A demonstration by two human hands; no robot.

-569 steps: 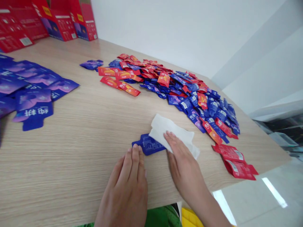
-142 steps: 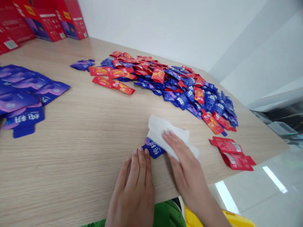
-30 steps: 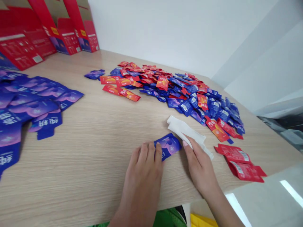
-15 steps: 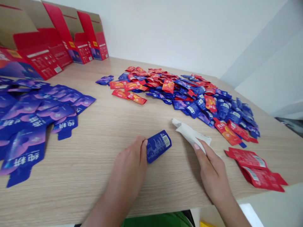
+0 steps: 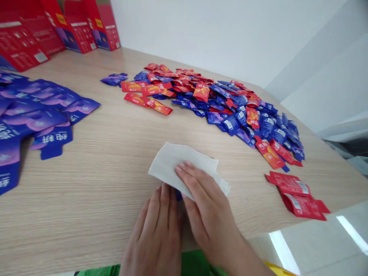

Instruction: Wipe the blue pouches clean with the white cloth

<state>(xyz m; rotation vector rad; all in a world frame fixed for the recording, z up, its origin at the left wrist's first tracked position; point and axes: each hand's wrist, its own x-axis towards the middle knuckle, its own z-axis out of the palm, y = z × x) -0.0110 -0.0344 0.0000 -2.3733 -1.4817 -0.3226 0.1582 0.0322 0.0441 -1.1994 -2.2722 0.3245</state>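
Observation:
Flat on the table, a blue packet [image 5: 178, 195] is mostly hidden beneath a white tissue [image 5: 172, 161] and my fingers; only a small blue patch shows. My left hand [image 5: 158, 226] lies with its fingers stretched out on the packet's near end, the fingertips at the tissue's lower edge. My right hand [image 5: 205, 207] presses the tissue down over the packet, fingers extended across the cloth and touching its upper face. Both hands are side by side, close to the table's front edge.
Blue packets [image 5: 37, 119] lie spread at the left. A large heap of red and blue sachets [image 5: 221, 103] fills the back right. Two red packets [image 5: 296, 195] rest near the right front edge. Open red boxes [image 5: 77, 34] stand at the back left against the wall.
My right hand has moved left with the tissue and laid it over the blue packet. My left hand has shifted nearer and flattened on the packet. The view has tilted down.

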